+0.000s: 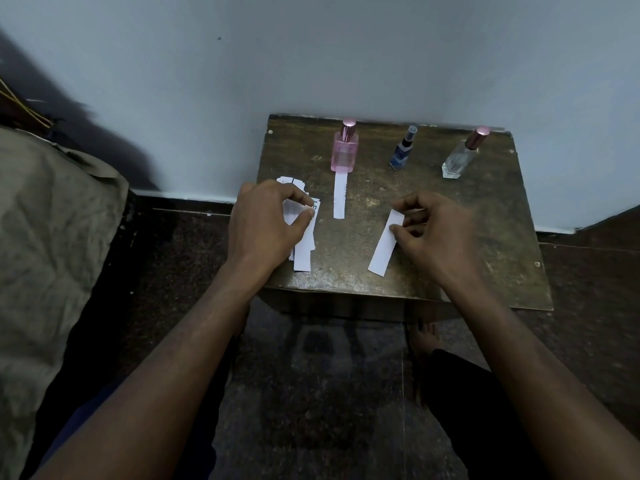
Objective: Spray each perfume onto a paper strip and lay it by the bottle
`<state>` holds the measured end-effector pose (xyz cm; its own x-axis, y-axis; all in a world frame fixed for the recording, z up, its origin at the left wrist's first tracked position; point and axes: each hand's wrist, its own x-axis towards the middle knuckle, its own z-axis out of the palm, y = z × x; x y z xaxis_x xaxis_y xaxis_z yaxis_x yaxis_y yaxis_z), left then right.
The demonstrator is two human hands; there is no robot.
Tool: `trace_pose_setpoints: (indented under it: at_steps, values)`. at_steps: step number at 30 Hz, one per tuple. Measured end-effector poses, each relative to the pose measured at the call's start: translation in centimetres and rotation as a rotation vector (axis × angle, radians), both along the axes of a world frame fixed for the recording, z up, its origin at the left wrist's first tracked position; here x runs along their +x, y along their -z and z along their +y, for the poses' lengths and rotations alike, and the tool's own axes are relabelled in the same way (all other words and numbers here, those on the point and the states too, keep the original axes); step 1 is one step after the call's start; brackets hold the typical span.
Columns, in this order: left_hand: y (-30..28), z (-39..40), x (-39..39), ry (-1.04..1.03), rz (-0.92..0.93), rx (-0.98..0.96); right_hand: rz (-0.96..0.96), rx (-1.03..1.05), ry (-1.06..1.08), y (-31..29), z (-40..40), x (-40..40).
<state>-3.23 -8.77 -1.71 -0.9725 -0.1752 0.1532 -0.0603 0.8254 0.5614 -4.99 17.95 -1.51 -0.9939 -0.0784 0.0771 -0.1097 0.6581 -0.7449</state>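
While the right hand (431, 233) pinches the top end of a blank paper strip (384, 242) between thumb and curled fingers, the strip slants down and to the left over the middle of a small dark wooden table (485, 209), its lower end close to the tabletop. Whether that end touches the wood cannot be told. Across from it, the left hand (268, 221) has its thumb and forefinger closed on a loose stack of paper strips (304, 251) lying near the table's left edge; some of these carry print.

Along the back of the table, by the wall, three perfumes stand in a row, well apart from one another. On the left is a pink bottle (343, 152) with a pink cap, and a used strip (340, 195) lies flat just in front of it, its far end touching or tucked at the bottle's base. Next comes a small blue bottle (401, 150), and farthest right a clear bottle (460, 157) with a rose-coloured cap.

A pale blue wall (346, 57) rises behind the table. Crumpled beige cloth (45, 244) fills the left edge, and a bare foot (424, 337) rests on the dark floor below the table.
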Motion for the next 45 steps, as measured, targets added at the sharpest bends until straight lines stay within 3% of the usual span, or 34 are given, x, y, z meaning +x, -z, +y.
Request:
trace_pose_setpoints:
  at_steps: [9,14,20,24,29,36,45]
  values:
    - [-0.1,0.0,0.1,0.001,0.023,-0.028,0.081,0.218,-0.027,-0.6,0.6,0.0]
    - [-0.5,1.3,0.0,0.052,0.1,0.064,0.044,0.292,-0.092,-0.2,0.8,0.1]
    - [-1.9,4.8,0.6,0.3,0.006,0.085,0.107,0.338,-0.18,-0.1,0.6,0.0]
    - [-2.3,6.8,1.3,0.395,-0.035,0.051,0.131,0.294,-0.127,-0.3,0.5,0.0]
    - [-1.8,7.8,1.0,0.344,-0.024,0.027,0.363,0.124,0.147,-1.4,0.1,-0.6]
    - [-0.9,8.6,0.0,0.333,-0.057,0.005,0.279,0.061,0.133,-1.5,-1.3,-3.4]
    - [0.0,10.4,-1.5,0.236,-0.018,0.178,0.153,-0.017,0.208,-0.4,-1.9,-6.7]
